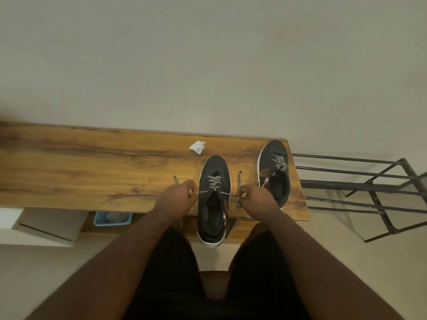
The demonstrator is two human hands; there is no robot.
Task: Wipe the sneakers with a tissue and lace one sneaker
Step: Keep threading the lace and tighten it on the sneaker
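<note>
Pinching one run of the black-and-white lace [216, 184] in each hand: my left hand [179, 197] and right hand [254, 197] flank the near sneaker [213, 199], fingers curled on the cord. Sneaker: heel overhanging the table's [92, 162] front edge. Advice: I should draw both ends evenly, keeping the crossings flat. Second sneaker [273, 169]: right end, laced. Tissue [197, 147]: crumpled, toward the back edge.

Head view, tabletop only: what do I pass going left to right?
Left lace tip → left hand → tissue → sneaker being laced → right hand → second sneaker.
</note>
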